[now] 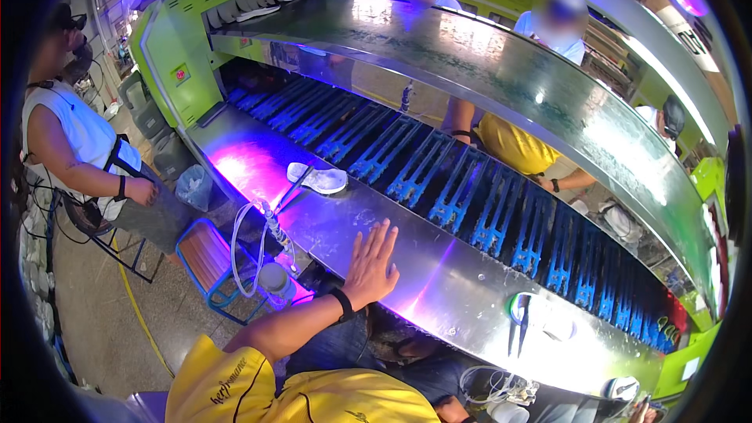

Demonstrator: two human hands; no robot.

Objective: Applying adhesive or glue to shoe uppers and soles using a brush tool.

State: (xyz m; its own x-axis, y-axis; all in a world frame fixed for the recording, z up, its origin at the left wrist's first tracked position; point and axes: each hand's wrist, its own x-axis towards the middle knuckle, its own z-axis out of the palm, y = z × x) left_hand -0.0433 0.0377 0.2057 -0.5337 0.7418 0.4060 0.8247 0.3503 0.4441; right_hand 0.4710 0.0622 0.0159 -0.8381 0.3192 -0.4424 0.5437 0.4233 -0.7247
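Observation:
My left hand [372, 266] lies palm down on the shiny metal ledge [439, 274], fingers stretched out and holding nothing. A black band circles its wrist. Beyond it on the ledge, up and to the left, rests a white shoe sole [319, 178], apart from the fingers. A thin dark-handled tool [292, 189], perhaps a brush, leans by the sole. Left of my hand is a metal fitting [274, 227] with a looped clear hose, above a round container [274, 278]. At the lower edge a bit of bare arm shows, seemingly my right one; its hand is out of view.
Past the ledge runs a dark conveyor with blue racks [411, 180], under a raised belt [470, 39]. On the ledge at right sits a green-rimmed round container [518, 308]. A blue-framed stool [207, 262] stands left. One person [78, 133] stands left; others are across the line.

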